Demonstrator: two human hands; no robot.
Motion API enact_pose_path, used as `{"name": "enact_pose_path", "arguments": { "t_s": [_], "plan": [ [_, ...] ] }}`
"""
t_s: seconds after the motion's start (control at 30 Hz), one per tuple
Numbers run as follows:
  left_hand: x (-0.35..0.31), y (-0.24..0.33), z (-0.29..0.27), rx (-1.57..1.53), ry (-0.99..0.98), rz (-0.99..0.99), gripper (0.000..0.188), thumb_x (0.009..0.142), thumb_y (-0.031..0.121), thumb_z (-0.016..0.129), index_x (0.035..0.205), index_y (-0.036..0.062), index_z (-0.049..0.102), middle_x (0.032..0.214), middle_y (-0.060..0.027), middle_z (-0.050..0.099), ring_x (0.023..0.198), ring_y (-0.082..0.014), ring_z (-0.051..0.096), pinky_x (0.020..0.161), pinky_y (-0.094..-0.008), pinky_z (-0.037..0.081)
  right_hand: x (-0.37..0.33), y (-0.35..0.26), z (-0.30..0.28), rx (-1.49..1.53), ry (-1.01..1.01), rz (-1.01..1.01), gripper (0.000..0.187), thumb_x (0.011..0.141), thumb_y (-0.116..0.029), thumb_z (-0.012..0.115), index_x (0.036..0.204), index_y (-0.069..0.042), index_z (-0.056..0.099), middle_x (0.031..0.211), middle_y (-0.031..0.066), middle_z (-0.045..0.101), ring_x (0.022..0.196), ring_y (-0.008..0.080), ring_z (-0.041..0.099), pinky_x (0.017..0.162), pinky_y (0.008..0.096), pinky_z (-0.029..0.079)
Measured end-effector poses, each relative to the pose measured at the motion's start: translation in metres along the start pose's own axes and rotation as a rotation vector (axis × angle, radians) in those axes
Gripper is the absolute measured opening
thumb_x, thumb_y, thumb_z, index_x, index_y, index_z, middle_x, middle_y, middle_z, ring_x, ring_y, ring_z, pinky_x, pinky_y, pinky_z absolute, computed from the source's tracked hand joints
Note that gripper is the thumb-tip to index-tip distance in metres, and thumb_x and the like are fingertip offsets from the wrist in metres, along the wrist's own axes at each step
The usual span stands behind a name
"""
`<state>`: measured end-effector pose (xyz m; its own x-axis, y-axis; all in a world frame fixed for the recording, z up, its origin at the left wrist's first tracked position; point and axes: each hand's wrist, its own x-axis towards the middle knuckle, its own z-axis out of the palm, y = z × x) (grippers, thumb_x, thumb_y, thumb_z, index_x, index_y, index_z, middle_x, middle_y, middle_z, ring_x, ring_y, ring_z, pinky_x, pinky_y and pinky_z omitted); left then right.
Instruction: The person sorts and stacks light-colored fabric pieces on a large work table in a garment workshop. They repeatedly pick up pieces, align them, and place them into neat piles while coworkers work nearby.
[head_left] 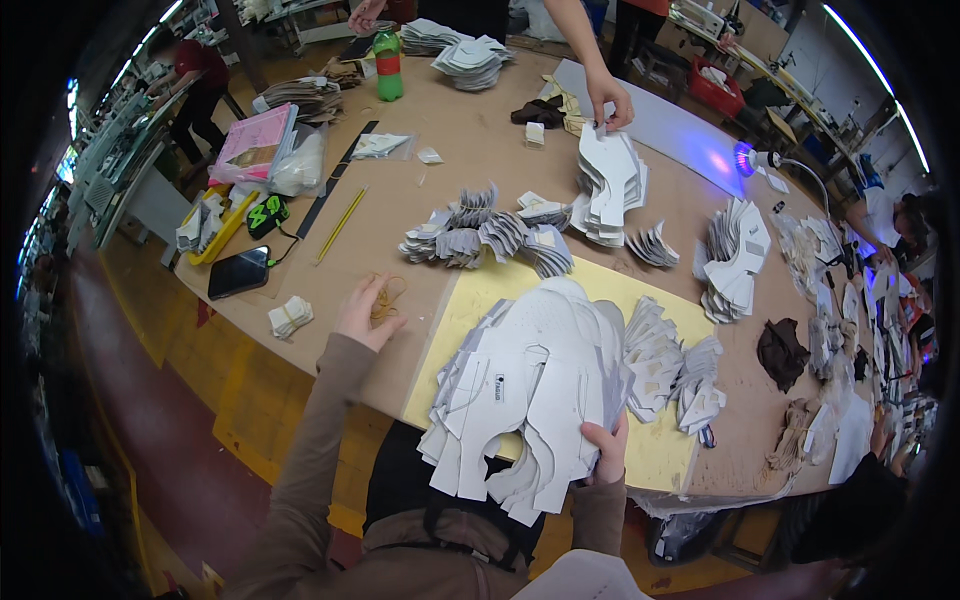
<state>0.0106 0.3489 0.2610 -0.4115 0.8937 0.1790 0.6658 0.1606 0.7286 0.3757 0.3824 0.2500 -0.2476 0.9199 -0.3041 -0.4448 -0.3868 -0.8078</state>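
White panel stack [566, 365] | black-printed label [500, 388] | right hand [608, 448] gripping edge

Wide fisheye view, head-worn, facing down and forward, close above a worktable [470, 140]

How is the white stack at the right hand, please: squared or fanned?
Fanned out: the white stack shows staggered edges beside the right hand.

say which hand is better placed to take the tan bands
The left hand, likely: its spread fingers are at the tan bands, while the right hand holds the white stack.
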Motion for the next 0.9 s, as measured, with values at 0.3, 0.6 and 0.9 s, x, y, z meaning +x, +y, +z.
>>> {"name": "enact_pose_path", "arguments": {
  "t_s": [0.3,0.6,0.9],
  "plan": [
    [0.02,-0.065,0.012,0.075,0.07,-0.079,0.039,0.074,0.015,0.078,0.11,0.006,0.064,0.096,-0.0131,0.061,0.095,-0.0303,0.058,0.086,-0.039,0.047,0.001,-0.003,0.0,0.003,-0.014,0.069,0.074,0.067,-0.002,0.063,0.137,0.002,0.04,0.12,0.0155,0.057,0.106,0.0267,0.06,0.093,0.0359,0.049],
    [0.028,-0.068,0.016,0.303,0.114,0.023,0.012,0.085,0.013,0.066,0.09,0.0033,0.06,0.086,-0.0174,0.063,0.084,-0.0355,0.06,0.074,-0.0441,0.048,0.004,-0.002,0.003,0.033,-0.005,0.099,0.073,0.069,-0.002,0.059,0.139,0.001,0.039,0.122,0.0152,0.057,0.108,0.0262,0.059,0.094,0.0353,0.049],
    [0.125,-0.059,-0.043,0.254,0.451,0.197,0.011,0.089,0.011,0.063,0.095,0.0015,0.061,0.085,-0.0161,0.064,0.077,-0.032,0.063,0.07,-0.038,0.049,0.008,-0.001,-0.001,-0.025,-0.04,0.074,0.073,0.068,-0.005,0.06,0.138,0.002,0.04,0.123,0.015,0.056,0.11,0.026,0.058,0.096,0.0349,0.046]
  ]
}}
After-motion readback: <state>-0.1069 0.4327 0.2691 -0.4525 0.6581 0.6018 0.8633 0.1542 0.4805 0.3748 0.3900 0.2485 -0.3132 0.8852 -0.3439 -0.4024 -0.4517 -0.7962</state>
